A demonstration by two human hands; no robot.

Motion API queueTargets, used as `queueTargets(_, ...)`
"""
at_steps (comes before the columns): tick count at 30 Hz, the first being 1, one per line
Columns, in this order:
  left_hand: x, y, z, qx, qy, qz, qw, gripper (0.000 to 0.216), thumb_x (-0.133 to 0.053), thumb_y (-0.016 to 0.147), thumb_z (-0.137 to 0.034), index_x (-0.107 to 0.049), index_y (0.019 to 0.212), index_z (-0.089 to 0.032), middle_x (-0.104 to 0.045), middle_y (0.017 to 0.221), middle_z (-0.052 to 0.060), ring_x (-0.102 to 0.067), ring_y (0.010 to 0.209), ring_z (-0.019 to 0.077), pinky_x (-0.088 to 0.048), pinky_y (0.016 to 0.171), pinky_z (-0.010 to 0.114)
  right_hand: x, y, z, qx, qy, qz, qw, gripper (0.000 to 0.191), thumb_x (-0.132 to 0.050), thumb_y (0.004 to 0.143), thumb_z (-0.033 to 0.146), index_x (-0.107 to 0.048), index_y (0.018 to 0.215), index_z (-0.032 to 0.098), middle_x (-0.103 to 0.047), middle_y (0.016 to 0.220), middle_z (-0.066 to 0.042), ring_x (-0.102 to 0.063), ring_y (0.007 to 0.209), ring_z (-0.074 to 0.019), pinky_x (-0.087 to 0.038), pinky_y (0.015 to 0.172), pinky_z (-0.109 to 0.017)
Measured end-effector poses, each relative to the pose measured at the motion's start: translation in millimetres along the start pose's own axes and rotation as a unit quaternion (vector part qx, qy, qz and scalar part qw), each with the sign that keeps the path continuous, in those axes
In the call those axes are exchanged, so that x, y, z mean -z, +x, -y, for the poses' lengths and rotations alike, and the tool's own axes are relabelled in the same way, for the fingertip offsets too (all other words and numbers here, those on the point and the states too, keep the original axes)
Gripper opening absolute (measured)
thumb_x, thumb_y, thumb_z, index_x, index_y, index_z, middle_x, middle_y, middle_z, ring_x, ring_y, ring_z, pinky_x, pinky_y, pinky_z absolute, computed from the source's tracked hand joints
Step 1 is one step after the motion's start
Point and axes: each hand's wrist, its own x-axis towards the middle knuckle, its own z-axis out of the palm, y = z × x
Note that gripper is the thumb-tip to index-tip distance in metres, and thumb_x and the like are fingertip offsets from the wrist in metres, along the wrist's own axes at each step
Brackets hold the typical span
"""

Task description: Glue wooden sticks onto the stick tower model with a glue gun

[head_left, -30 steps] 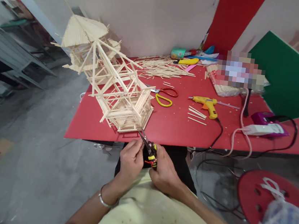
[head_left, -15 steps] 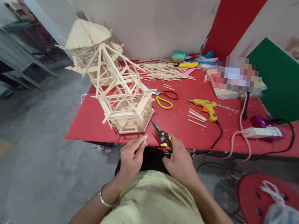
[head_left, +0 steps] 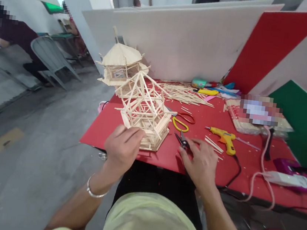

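My left hand point(head_left: 124, 147) is closed in front of the stick-built model point(head_left: 147, 106), its fingers curled together. The back of the hand hides whatever they pinch. My right hand point(head_left: 202, 164) is low over the red tabletop, with thumb and fingers around the snips point(head_left: 184, 142). Their dark blades stick out toward the model, and my palm covers the handles. Scissors point(head_left: 180, 124) with one red and one yellow loop lie just beyond the snips. A few short wooden sticks point(head_left: 213, 144) lie beside my right fingers.
A yellow glue gun point(head_left: 223, 138) lies to the right, its black cable running over the front edge. Loose sticks point(head_left: 186, 93) are piled at the back. A power strip point(head_left: 288, 180) sits at the right. White boards point(head_left: 178, 47) stand behind; a person point(head_left: 17, 38) sits at far left.
My right hand has moved forward with the snips, from before my lap down to the tabletop. My left hand has risen toward the model. The view has tilted up.
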Motion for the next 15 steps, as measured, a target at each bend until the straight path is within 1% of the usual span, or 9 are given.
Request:
queueTargets(1, -4.6, 2.8, 3.8, -0.007, 0.007, 0.009, 1.0, 0.022, -0.064, 0.085, -0.006, -0.07, 0.098, -0.023, -0.078, 0.092, -0.001, -0.063, 0.077, 0.0159, -0.045, 0.07, 0.029, 3.3, 5.9, 6.2, 0.027, 0.061, -0.024, 0.997, 0.033, -0.055, 0.096, 0.041, -0.07, 0.12, 0.024, -0.069, 0.114, -0.011, -0.06, 0.105, -0.026, -0.042, 0.09, -0.041)
queueTargets(3, -13.7, 6.8, 8.7, -0.007, 0.021, 0.027, 0.999, 0.019, -0.061, 0.088, -0.007, -0.071, 0.093, -0.023, -0.077, 0.087, -0.002, -0.058, 0.074, 0.0156, -0.043, 0.067, 0.029, 9.1, 20.5, 21.2, 0.07, 0.166, -0.054, 0.982, 0.024, -0.057, 0.096, 0.036, -0.075, 0.107, 0.025, -0.072, 0.098, -0.006, -0.063, 0.094, -0.021, -0.044, 0.086, -0.036)
queueTargets(5, -20.0, 9.8, 11.4, 0.004, 0.032, 0.047, 0.998, 0.018, -0.059, 0.09, -0.01, -0.071, 0.089, -0.023, -0.075, 0.084, -0.001, -0.056, 0.072, 0.016, -0.041, 0.065, 0.029, 12.6, 36.3, 37.2, 0.097, 0.222, -0.059, 0.968, 0.019, -0.06, 0.095, 0.034, -0.076, 0.1, 0.025, -0.073, 0.092, -0.005, -0.063, 0.09, -0.0198, -0.046, 0.085, -0.036)
queueTargets(8, -23.4, 13.2, 13.7, 0.016, 0.039, 0.074, 0.996, 0.017, -0.058, 0.093, -0.015, -0.072, 0.088, -0.023, -0.074, 0.083, 0.001, -0.055, 0.072, 0.0161, -0.039, 0.062, 0.029, 12.2, 55.1, 56.9, 0.125, 0.275, -0.031, 0.953, 0.018, -0.061, 0.095, 0.032, -0.076, 0.101, 0.025, -0.073, 0.092, -0.004, -0.063, 0.089, -0.0193, -0.047, 0.084, -0.035)
queueTargets(10, -23.6, 14.4, 14.9, 0.022, 0.038, 0.093, 0.995, 0.016, -0.058, 0.093, -0.016, -0.072, 0.089, -0.023, -0.074, 0.084, 0.001, -0.057, 0.074, 0.0162, -0.039, 0.061, 0.029, 9.0, 62.2, 65.2, 0.131, 0.301, -0.007, 0.944, 0.019, -0.059, 0.096, 0.031, -0.075, 0.103, 0.024, -0.073, 0.093, -0.004, -0.063, 0.091, -0.0189, -0.048, 0.085, -0.034)
queueTargets(12, -24.0, 14.4, 16.1, 0.033, 0.034, 0.108, 0.993, 0.015, -0.059, 0.093, -0.015, -0.072, 0.091, -0.022, -0.074, 0.086, 0.001, -0.061, 0.077, 0.0164, -0.041, 0.062, 0.029, 5.1, 66.3, 69.9, 0.131, 0.318, 0.018, 0.939, 0.02, -0.058, 0.096, 0.031, -0.075, 0.104, 0.024, -0.072, 0.092, -0.004, -0.063, 0.09, -0.0185, -0.048, 0.084, -0.034)
queueTargets(15, -25.3, 12.4, 18.2, 0.045, 0.018, 0.118, 0.992, 0.014, -0.06, 0.093, -0.015, -0.072, 0.097, -0.023, -0.075, 0.094, 0.001, -0.065, 0.084, 0.0163, -0.045, 0.066, 0.028, 0.8, 70.8, 72.8, 0.12, 0.332, 0.049, 0.934, 0.021, -0.058, 0.096, 0.032, -0.075, 0.105, 0.024, -0.071, 0.089, -0.004, -0.062, 0.086, -0.0179, -0.048, 0.082, -0.032)
